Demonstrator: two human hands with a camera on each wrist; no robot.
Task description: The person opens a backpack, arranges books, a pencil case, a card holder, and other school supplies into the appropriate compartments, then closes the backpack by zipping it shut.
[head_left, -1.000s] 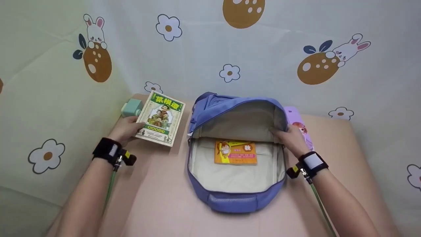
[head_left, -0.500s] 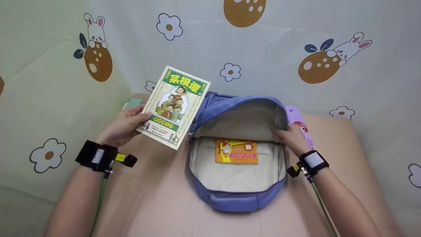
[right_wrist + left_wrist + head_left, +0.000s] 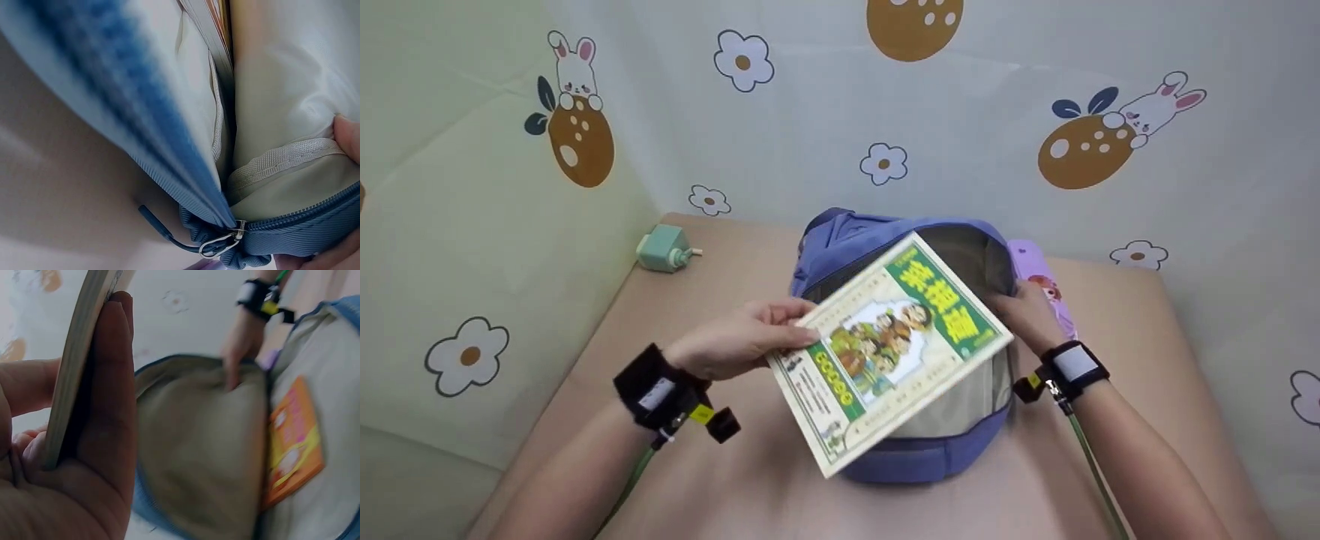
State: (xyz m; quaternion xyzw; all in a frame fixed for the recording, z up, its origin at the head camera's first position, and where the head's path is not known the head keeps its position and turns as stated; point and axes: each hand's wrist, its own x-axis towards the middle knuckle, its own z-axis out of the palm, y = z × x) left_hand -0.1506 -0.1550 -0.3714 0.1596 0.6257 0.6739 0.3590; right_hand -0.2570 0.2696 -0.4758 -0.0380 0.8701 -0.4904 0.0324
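My left hand (image 3: 739, 339) pinches a cream and green book (image 3: 877, 360) by its lower edge, thumb on the cover. The book is tilted above the open blue backpack (image 3: 840, 259) and covers much of its mouth in the head view. At the backpack's right side, my right hand (image 3: 1029, 319) pinches the edge of the raised front flap (image 3: 197, 439). An orange booklet (image 3: 295, 439) lies inside the backpack, seen in the left wrist view but hidden in the head view. The right wrist view shows the zipper pull (image 3: 222, 244) near the flap's corner.
A teal pump bottle (image 3: 664, 249) lies on its side at the table's back left. A purple case (image 3: 1030, 261) with a cartoon figure is next to the backpack's right side. Patterned curtains (image 3: 810, 120) stand behind and left of the table (image 3: 720, 255).
My left hand has lifted the book, carried it right over the backpack and turned it clockwise. The teal bottle is fully uncovered. My right hand stays on the flap.
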